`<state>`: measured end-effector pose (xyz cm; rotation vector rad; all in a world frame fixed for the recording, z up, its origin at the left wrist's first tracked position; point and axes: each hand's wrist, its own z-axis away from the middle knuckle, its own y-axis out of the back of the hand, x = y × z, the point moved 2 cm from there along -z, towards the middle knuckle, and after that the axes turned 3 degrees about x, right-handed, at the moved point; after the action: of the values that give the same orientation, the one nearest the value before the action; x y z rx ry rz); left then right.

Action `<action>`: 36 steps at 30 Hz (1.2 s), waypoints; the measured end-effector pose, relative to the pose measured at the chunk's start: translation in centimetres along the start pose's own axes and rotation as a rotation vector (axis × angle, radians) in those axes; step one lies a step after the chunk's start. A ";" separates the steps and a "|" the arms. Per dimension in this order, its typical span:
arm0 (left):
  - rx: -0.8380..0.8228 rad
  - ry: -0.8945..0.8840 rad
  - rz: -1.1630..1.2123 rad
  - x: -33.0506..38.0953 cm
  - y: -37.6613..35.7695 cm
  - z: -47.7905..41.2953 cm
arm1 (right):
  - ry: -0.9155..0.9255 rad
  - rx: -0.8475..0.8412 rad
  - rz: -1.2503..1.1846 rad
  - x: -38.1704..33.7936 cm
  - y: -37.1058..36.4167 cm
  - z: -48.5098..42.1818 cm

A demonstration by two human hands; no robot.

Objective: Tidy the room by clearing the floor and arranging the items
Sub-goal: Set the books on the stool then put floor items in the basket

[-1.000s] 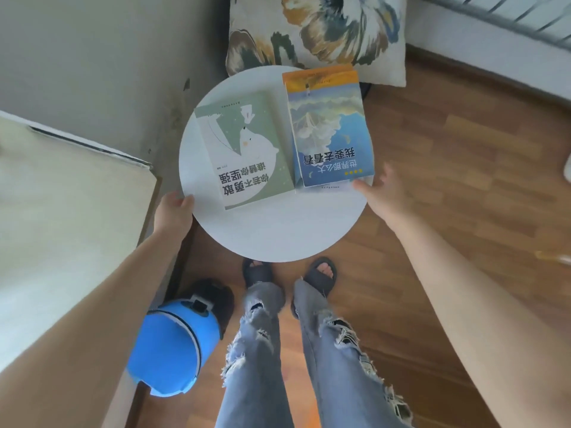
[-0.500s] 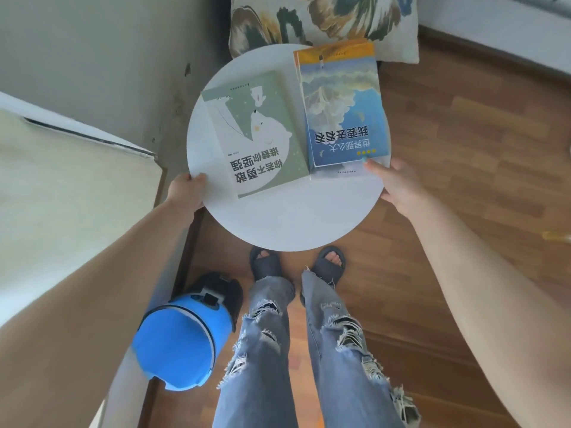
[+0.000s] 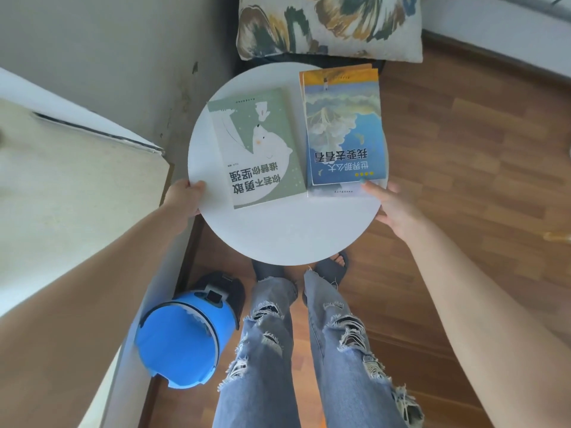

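Fingers (image 3: 197,186) of the left hand (image 3: 182,197) curl over the left rim of the round white tabletop (image 3: 287,233), pinching its edge; right hand (image 3: 394,208) grips the opposite rim, thumb pressed on the top beside the blue cloud-cover book (image 3: 343,131), remaining fingers underneath, unseen. Tabletop sits directly ahead of the person's feet, near the wall corner. Judged stiff, light, smooth; two-sided rim hold suits it, kept level since the books could slide. Count: two paperbacks on it, the blue one right, the green-and-white book (image 3: 256,149) left, edges nearly touching. One patterned cushion (image 3: 327,26) beyond the tabletop; one blue plastic bucket (image 3: 182,338) on the floor below-left of it.
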<state>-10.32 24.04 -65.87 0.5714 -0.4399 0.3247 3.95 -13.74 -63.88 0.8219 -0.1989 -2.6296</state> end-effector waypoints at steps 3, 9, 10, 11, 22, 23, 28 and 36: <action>-0.003 0.014 0.036 -1.3 -0.3 0.9 | 0.009 -0.022 0.031 -0.7 0.4 -0.1; 0.013 0.022 0.087 -1.9 -1.1 1.8 | 0.024 0.006 0.029 -1.3 1.0 -0.7; 0.013 0.020 0.086 -1.9 -1.1 1.8 | 0.022 0.008 0.017 -1.2 1.0 -0.6; 0.012 0.019 0.083 -1.8 -1.0 1.8 | 0.016 0.012 0.004 -1.0 0.8 -0.6; -0.018 -0.008 0.009 -1.4 -1.2 1.5 | -0.023 0.009 -0.054 1.7 1.2 1.3; -0.019 -0.015 -0.006 -1.3 -1.3 1.5 | -0.032 0.014 -0.063 2.2 1.3 1.5; -0.031 -0.050 -0.108 -1.0 -1.2 1.7 | -0.078 0.006 -0.122 4.3 1.3 2.5; 0.052 -0.085 -0.271 -0.7 -1.8 3.1 | -0.089 0.036 -0.139 3.8 0.9 3.2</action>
<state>-11.18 20.68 -64.66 0.6893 -0.4306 0.0527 -0.46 -16.00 -62.99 0.7570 -0.2212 -2.8036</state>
